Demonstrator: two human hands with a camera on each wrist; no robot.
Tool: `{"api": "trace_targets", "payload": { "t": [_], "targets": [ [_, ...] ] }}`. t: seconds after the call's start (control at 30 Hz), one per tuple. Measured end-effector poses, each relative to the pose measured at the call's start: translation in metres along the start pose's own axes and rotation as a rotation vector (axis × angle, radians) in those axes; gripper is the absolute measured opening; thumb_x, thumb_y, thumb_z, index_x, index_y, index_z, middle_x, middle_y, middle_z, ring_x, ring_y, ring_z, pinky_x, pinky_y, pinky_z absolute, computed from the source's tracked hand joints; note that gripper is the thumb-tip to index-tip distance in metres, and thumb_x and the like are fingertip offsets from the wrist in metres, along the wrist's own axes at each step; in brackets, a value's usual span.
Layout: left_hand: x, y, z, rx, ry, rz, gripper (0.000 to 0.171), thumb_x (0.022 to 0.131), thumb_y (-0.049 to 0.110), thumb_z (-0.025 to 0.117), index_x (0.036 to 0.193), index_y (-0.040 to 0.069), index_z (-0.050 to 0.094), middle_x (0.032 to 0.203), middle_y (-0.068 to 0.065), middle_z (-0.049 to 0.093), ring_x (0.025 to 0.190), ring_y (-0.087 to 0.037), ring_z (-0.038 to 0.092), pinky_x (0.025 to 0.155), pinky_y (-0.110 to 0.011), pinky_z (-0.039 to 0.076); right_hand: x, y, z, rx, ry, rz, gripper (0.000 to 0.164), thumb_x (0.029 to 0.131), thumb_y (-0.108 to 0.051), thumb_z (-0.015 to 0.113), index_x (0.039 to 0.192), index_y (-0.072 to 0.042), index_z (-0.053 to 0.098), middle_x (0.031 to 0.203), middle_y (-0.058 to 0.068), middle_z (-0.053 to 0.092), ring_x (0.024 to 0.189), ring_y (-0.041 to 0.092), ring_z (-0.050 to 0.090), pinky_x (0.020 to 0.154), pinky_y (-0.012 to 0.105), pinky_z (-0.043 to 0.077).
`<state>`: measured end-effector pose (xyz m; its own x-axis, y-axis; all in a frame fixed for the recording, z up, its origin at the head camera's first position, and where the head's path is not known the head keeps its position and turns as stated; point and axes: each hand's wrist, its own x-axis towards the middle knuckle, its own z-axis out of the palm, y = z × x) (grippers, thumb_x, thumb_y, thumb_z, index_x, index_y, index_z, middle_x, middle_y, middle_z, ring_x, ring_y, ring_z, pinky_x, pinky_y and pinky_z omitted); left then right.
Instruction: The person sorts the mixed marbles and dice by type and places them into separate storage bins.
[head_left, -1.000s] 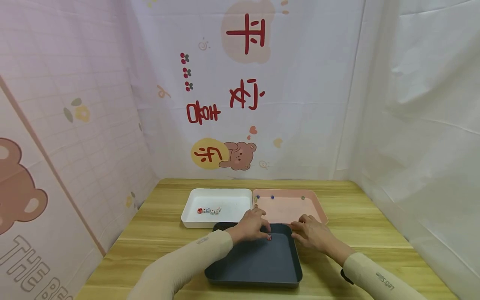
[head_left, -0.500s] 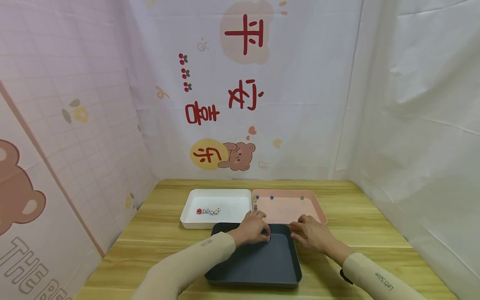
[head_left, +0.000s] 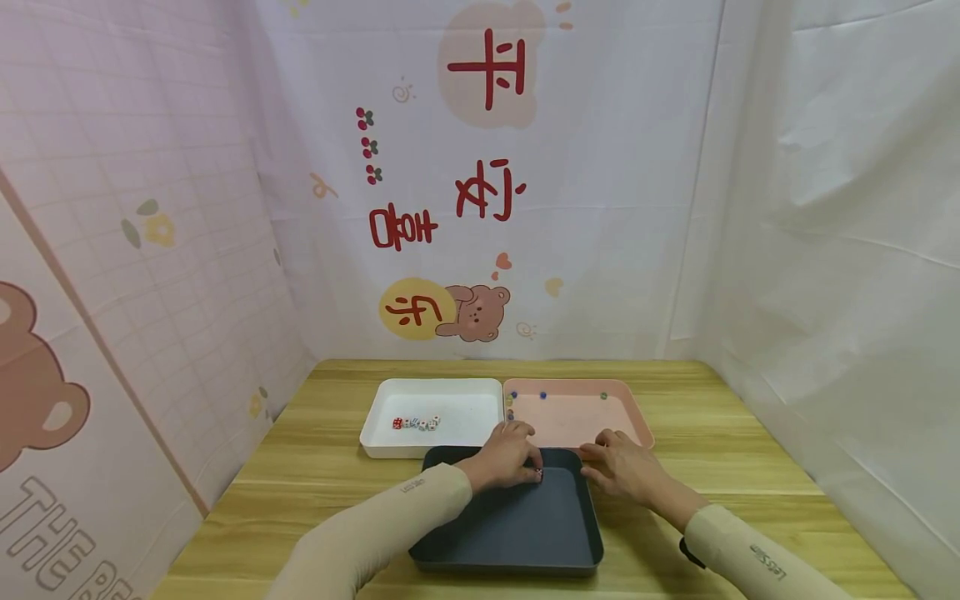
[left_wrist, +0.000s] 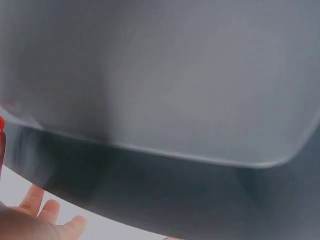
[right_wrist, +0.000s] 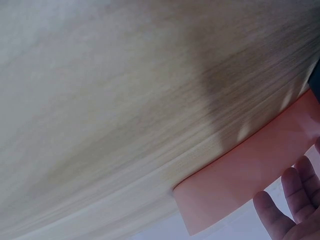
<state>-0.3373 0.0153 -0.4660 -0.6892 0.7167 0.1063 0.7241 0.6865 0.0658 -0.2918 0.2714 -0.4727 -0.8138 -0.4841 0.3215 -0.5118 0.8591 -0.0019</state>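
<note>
A dark grey tray (head_left: 517, 525) lies nearest, in the middle of the table. Over its far part, my left hand (head_left: 502, 457) pinches a small red die (head_left: 538, 473) between thumb and fingers, mostly hidden by them. A red bit of the die (left_wrist: 1, 123) shows at the left edge of the left wrist view, with fingers (left_wrist: 48, 211) past the tray's rim. At the dark tray's far right corner my right hand (head_left: 626, 468) rests with relaxed fingers at the near rim of the pink tray (head_left: 573, 425). Its fingers (right_wrist: 297, 195) reach over the pink wall in the right wrist view.
Behind on the left stands a white tray (head_left: 468, 408) holding a red die (head_left: 397, 423) and several white dice (head_left: 422, 423). In the pink tray lie several small blue and yellow-green pieces, such as a blue one (head_left: 543, 396). Printed cloth (head_left: 600, 208) hangs behind the wooden table (head_left: 697, 417).
My left thumb and fingers have come together on the die, which was more exposed a second ago. The right hand has stayed where it was.
</note>
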Motion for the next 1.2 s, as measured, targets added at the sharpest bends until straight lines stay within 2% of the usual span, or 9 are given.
{"api": "trace_targets", "payload": {
  "t": [0.27, 0.43, 0.63, 0.73, 0.97, 1.2],
  "targets": [
    [-0.001, -0.004, -0.019, -0.049, 0.047, -0.004, 0.012, 0.088, 0.038, 0.076, 0.095, 0.029, 0.078, 0.136, -0.008, 0.055, 0.133, -0.024, 0.042, 0.108, -0.05, 0.034, 0.0, -0.001, -0.002, 0.003, -0.007, 0.007, 0.036, 0.092, -0.036, 0.07, 0.119, -0.013, 0.071, 0.103, 0.007, 0.059, 0.091, 0.025, 0.058, 0.072, 0.042, 0.054],
    [0.0, -0.017, -0.028, -0.082, 0.111, -0.008, 0.01, 0.087, 0.034, 0.077, 0.093, 0.026, 0.079, 0.132, -0.01, 0.058, 0.131, -0.025, 0.045, 0.106, -0.05, 0.036, 0.0, 0.0, -0.003, 0.003, -0.011, 0.012, 0.036, 0.092, -0.036, 0.07, 0.119, -0.012, 0.071, 0.103, 0.008, 0.059, 0.092, 0.025, 0.059, 0.073, 0.042, 0.054],
    [-0.002, -0.034, -0.043, -0.114, 0.15, -0.079, 0.009, 0.087, 0.032, 0.076, 0.09, 0.024, 0.079, 0.133, -0.012, 0.056, 0.132, -0.03, 0.044, 0.108, -0.053, 0.033, -0.002, 0.0, -0.002, -0.002, -0.004, 0.01, 0.037, 0.092, -0.037, 0.069, 0.12, -0.012, 0.071, 0.104, 0.008, 0.059, 0.093, 0.025, 0.058, 0.073, 0.041, 0.054],
    [-0.004, -0.044, -0.05, -0.132, 0.152, -0.108, 0.01, 0.089, 0.032, 0.075, 0.093, 0.023, 0.079, 0.136, -0.014, 0.055, 0.132, -0.033, 0.044, 0.109, -0.055, 0.031, -0.002, 0.001, -0.001, -0.005, -0.001, 0.002, 0.037, 0.092, -0.037, 0.069, 0.12, -0.012, 0.071, 0.104, 0.008, 0.059, 0.092, 0.025, 0.059, 0.072, 0.041, 0.054],
    [-0.009, -0.074, -0.058, -0.167, 0.208, -0.159, 0.01, 0.089, 0.027, 0.075, 0.092, 0.018, 0.079, 0.136, -0.019, 0.055, 0.13, -0.037, 0.045, 0.106, -0.06, 0.033, -0.001, 0.002, 0.001, -0.005, -0.001, -0.002, 0.037, 0.093, -0.037, 0.068, 0.12, -0.012, 0.071, 0.104, 0.008, 0.059, 0.091, 0.025, 0.058, 0.071, 0.041, 0.054],
    [-0.02, -0.108, -0.06, -0.145, 0.233, -0.264, 0.008, 0.087, 0.024, 0.076, 0.088, 0.016, 0.078, 0.133, -0.022, 0.057, 0.13, -0.039, 0.046, 0.104, -0.06, 0.035, -0.001, 0.001, 0.001, -0.012, 0.003, -0.008, 0.037, 0.093, -0.037, 0.069, 0.12, -0.012, 0.071, 0.103, 0.008, 0.059, 0.091, 0.025, 0.059, 0.073, 0.041, 0.054]
  ]
}}
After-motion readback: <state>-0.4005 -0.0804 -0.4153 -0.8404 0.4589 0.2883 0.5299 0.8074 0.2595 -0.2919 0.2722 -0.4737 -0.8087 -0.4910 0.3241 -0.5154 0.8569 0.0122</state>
